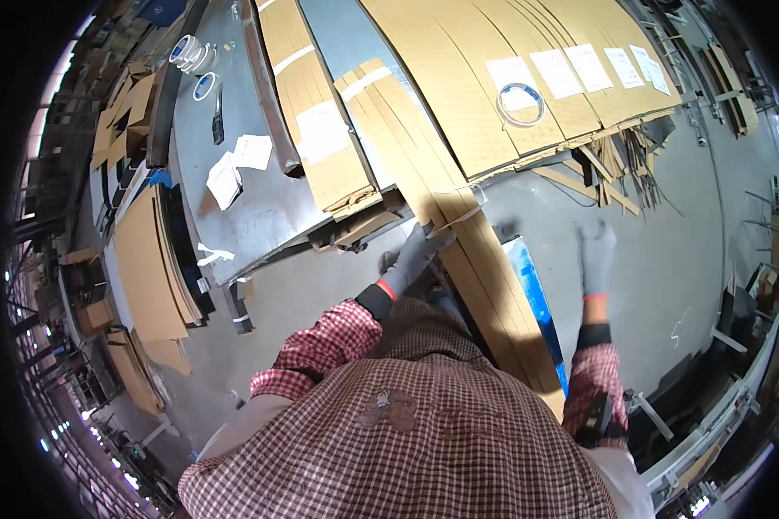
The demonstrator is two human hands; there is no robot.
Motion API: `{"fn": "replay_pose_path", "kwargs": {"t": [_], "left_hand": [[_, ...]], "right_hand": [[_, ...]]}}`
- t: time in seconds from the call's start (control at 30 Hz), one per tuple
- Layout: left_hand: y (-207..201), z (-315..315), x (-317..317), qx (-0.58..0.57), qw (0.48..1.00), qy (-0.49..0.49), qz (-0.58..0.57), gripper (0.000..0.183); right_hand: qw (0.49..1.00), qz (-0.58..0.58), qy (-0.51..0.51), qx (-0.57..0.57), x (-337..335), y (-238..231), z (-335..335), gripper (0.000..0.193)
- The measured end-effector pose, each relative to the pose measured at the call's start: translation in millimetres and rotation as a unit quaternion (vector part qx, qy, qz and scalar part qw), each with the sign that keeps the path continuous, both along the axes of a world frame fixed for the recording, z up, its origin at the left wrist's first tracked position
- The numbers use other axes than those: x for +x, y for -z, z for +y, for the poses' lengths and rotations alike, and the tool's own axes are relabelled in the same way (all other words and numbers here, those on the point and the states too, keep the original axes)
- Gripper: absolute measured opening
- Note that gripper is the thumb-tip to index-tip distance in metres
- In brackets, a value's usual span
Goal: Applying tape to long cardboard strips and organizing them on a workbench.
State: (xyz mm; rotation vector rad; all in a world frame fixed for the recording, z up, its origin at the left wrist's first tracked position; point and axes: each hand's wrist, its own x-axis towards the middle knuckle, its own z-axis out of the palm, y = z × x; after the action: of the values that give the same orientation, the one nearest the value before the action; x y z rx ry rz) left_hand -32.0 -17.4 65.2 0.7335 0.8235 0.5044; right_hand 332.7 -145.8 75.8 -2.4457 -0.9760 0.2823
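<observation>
A long bundle of brown cardboard strips slants from the table toward my body, its near end beside my right forearm. My left hand, in a grey glove, grips the bundle's left edge just off the table. Close to those fingers, a thin pale band crosses the bundle; whether they touch it I cannot tell. My right hand, also gloved in grey, is held over the floor to the right of the bundle. Its fingers look apart, slightly blurred, with nothing seen in them. A white wrap circles the bundle's far part.
Wide cardboard sheets bear paper slips and a roll of tape. Scrap strips jut out below them. The grey table holds a black-handled knife and more tape rolls. A blue panel stands beside the bundle.
</observation>
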Motion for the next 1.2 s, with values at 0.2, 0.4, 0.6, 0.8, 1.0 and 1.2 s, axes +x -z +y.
{"fn": "replay_pose_path", "kwargs": {"t": [0.2,0.4,0.6,0.8,1.0,1.2], "left_hand": [[11.1,16.1,-18.5,0.253,0.929,0.222,0.153,0.05],[9.6,35.7,-69.2,0.235,0.933,0.255,0.091,0.029],[-34.9,16.9,-209.6,0.21,0.952,0.184,0.124,0.033],[-23.6,-48.5,-447.0,0.179,0.605,0.209,0.747,0.041],[-81.3,-52.0,-430.0,0.299,0.648,-0.033,0.699,0.03],[-94.7,-10.6,-375.2,0.307,0.797,-0.022,0.52,0.035]], "right_hand": [[0.933,-0.181,-0.235,-0.203,-251.4,-66.9,52.8,0.102],[0.924,-0.176,-0.244,-0.235,-255.4,-71.2,53.3,0.099],[0.927,-0.172,-0.236,-0.237,-260.9,-75.0,53.8,0.102],[0.932,-0.147,-0.237,-0.23,-261.1,-80.9,52.1,0.107],[0.95,0.06,-0.285,0.111,-279.0,-136.2,99.4,0.064],[0.928,-0.122,-0.353,0.009,-378.4,-110.4,216.5,0.059]]}}
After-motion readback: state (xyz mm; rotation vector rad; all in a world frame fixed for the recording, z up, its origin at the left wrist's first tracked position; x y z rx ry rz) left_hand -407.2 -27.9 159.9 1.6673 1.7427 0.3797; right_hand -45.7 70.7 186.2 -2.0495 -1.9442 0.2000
